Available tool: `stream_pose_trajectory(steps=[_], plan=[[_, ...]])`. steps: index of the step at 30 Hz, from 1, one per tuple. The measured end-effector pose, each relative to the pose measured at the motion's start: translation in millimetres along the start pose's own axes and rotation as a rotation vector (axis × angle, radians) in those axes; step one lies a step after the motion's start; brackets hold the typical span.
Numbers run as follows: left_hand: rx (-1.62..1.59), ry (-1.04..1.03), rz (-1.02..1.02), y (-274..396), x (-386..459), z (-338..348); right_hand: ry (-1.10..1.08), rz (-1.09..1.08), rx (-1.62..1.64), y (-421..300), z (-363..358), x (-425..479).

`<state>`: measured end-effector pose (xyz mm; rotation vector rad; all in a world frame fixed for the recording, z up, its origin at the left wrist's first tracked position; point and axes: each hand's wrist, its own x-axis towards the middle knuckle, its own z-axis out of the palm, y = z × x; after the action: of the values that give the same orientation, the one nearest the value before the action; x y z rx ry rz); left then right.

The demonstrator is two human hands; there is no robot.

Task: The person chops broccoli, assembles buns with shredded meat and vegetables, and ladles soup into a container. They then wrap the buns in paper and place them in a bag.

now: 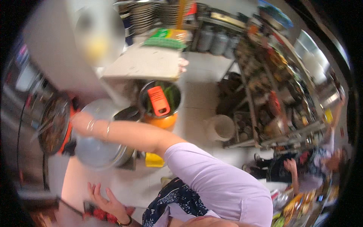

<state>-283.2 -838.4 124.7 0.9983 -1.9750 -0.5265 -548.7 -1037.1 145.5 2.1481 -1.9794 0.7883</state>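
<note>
My right hand (81, 123) reaches far to the left, at the orange rim of a round, dark container (55, 124); its fingers are blurred and their hold is unclear. Under that forearm is a large, translucent round lid or tub (97, 150). My left hand (109, 203) is raised at the lower left with spread fingers and nothing in it. Red items (99, 214) lie beyond its wrist. An orange-red slotted plastic tool, possibly a grater (158, 100), rests on a dark bowl (177, 99) with green vegetables, above an orange container (161, 121).
A white table (141, 63) bears a green-and-yellow bag (167, 38) and stacked plates. A white bucket (221, 127) stands on the floor beside a laden metal rack (249, 107). Gas cylinders (218, 42) stand behind. Another person (309, 170) is at the right.
</note>
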Motion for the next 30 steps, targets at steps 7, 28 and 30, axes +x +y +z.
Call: stream_pose_trajectory(steps=[7, 28, 30], plan=[[-0.213, -0.126, 0.125, 13.4, 32.0, 71.4, -0.014, 0.348, 0.037, 61.6, -276.1, -203.6], [-0.245, -0.186, 0.209, 192.6, 57.2, 206.6, 0.079, 1.232, -1.17, 295.4, -738.7, -654.9], [-0.278, -0.083, 0.026, 177.3, 54.9, 186.4, 0.282, 0.955, -0.937, 260.9, -654.6, -573.9]])
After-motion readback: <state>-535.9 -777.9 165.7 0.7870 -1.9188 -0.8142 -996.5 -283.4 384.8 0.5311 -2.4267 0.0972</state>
